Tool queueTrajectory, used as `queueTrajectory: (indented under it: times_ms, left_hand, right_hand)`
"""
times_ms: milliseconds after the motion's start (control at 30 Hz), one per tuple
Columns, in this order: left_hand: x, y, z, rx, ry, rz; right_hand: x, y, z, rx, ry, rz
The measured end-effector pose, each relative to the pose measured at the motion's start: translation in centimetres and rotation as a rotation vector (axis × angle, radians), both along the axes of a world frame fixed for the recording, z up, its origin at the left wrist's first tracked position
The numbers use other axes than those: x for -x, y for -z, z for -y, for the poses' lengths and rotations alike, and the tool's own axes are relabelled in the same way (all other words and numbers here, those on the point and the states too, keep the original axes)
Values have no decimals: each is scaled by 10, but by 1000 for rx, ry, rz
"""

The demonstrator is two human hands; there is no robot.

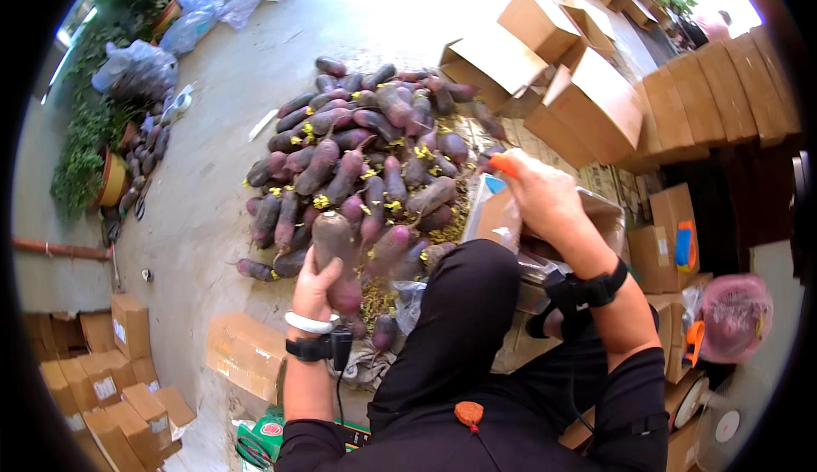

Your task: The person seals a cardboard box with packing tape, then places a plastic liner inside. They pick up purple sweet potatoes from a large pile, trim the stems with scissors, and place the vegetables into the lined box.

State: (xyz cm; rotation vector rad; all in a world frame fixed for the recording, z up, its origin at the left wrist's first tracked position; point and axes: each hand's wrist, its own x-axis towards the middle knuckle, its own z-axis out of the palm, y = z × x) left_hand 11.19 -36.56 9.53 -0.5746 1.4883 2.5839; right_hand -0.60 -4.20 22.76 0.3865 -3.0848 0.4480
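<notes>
My left hand (318,283) holds one large dark purple radish-like root (333,242), its cut top pointing away from me. In my right hand (542,194) is a tool with an orange handle (504,164); a dark part shows at its far end, too small to identify. A large pile of similar purple roots (367,146), many with yellow sprouts, lies on the floor before me. Yellow trimmings (376,293) are scattered around and under the pile. Below my right forearm stands an open box lined with clear plastic (600,213), its contents mostly hidden.
Open cardboard boxes (584,108) stand beyond the pile at the right, next to a row of upright cartons (699,95). A closed carton (246,354) and stacked cartons (131,421) are at the lower left. Potted plants and plastic bags (137,70) line the left wall; a pink basket (734,319) sits at the right.
</notes>
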Motion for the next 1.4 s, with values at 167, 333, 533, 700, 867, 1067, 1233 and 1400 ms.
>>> queueTrajectory:
  times_ms: [167,333,533,700,867,1067,1233,1400]
  left_hand:
    - [25,-15,1,-54,78,148]
    - [93,-102,-65,249,461,-201]
    - [150,-183,-208,498,1093,-407]
    - [156,-154,-337,726,1534,-285]
    - [152,-44,-396,1354,1628,-620]
    - [141,26,-415,1746,1463,-599]
    - [126,85,-430,2021,1232,-1396]
    - [122,82,-434,1856,974,-1448]
  right_hand:
    - [-23,3,-117,59,385,-17]
    - [-58,42,-224,103,632,-86]
    - [-57,70,-245,365,690,183]
    - [-56,82,-268,415,664,214]
    - [-51,85,-269,473,628,206]
    - [-52,70,-254,503,632,240]
    - [-57,75,-255,561,587,219]
    - [-59,78,-259,529,554,187]
